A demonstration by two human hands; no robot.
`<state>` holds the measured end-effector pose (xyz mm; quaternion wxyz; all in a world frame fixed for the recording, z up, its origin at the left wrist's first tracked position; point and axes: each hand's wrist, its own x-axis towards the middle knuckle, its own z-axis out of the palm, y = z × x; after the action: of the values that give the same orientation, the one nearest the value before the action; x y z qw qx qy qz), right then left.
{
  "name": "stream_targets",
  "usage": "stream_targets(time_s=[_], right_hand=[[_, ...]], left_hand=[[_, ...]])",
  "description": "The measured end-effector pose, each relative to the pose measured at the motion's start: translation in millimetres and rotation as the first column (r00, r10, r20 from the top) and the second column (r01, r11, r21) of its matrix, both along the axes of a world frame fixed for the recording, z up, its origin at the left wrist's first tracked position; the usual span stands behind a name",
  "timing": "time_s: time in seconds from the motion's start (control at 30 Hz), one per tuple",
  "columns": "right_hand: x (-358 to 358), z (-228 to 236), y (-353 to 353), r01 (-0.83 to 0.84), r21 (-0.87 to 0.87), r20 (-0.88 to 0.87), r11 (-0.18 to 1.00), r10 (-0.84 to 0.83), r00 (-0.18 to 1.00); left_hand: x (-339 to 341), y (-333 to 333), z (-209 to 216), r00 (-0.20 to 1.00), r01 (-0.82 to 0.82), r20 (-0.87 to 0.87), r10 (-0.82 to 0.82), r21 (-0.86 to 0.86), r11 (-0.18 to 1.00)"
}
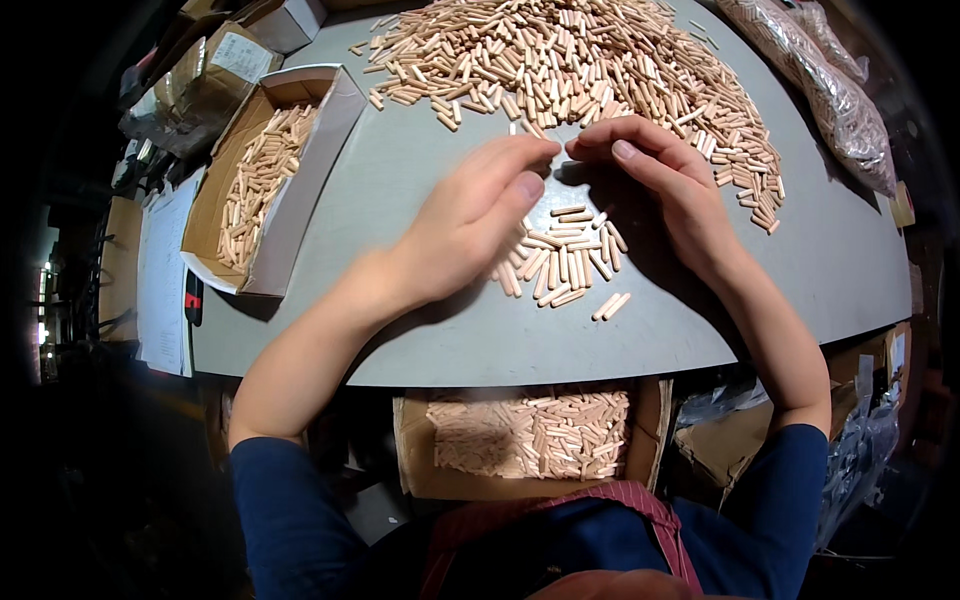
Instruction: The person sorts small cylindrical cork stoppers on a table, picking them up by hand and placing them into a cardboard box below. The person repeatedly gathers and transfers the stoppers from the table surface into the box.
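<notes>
A small group of wooden dowel pins (570, 255) lies on the grey tabletop between my two hands. My left hand (475, 205) curves along its left side, slightly blurred, fingers stretched toward the right. On the other side my right hand (665, 175) arches above the table with its fingers bent inward. The fingertips of both hands almost meet at the far side of the group. Neither hand appears to hold a dowel, though their undersides are hidden. Just beyond the fingers spreads a large heap of the same dowels (560, 60).
At the left stands a long cardboard box (325, 130) part filled with dowels, near papers (165, 270) and a red-and-black tool (193, 300). Below the table's front edge sits an open carton (415, 440) of dowels. A filled clear plastic bag (820, 90) lies at the far right.
</notes>
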<state>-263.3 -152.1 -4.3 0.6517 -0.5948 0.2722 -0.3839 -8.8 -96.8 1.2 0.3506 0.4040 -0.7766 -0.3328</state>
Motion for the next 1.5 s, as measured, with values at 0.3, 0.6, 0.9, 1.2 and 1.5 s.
stream_targets(time_s=[0.3, 0.6, 0.9, 1.2, 1.5], right_hand=[[7.9, 3.1, 20.2, -0.059, 0.12, 0.068, 0.991, 0.051, 0.996], [13.1, 16.0, 37.1, -0.292, 0.373, 0.189, 0.881, 0.236, 0.953], [-17.3, 23.2, -9.3, -0.076, -0.011, -0.428, 0.997, 0.064, 0.902], [-33.2, 54.8, -13.3, -0.274, 0.274, -0.516, 0.922, 0.381, 0.767], [-26.0, 43.5, -1.3, -0.563, 0.523, -0.282, 0.64, 0.753, 0.595]], left_hand=[[-10.7, 12.9, -6.3, 0.886, 0.122, -0.458, 0.069, 0.375, 0.919], [-4.5, 13.5, 11.9, 0.728, 0.207, -0.636, 0.255, 0.56, 0.802], [32.9, -15.8, 22.0, 0.968, -0.154, -0.144, 0.207, 0.314, 0.937], [48.8, -15.2, 53.0, 0.996, -0.008, 0.066, -0.062, 0.748, 0.663], [28.6, 2.4, 52.3, 0.918, 0.262, -0.14, -0.37, 0.916, 0.304]])
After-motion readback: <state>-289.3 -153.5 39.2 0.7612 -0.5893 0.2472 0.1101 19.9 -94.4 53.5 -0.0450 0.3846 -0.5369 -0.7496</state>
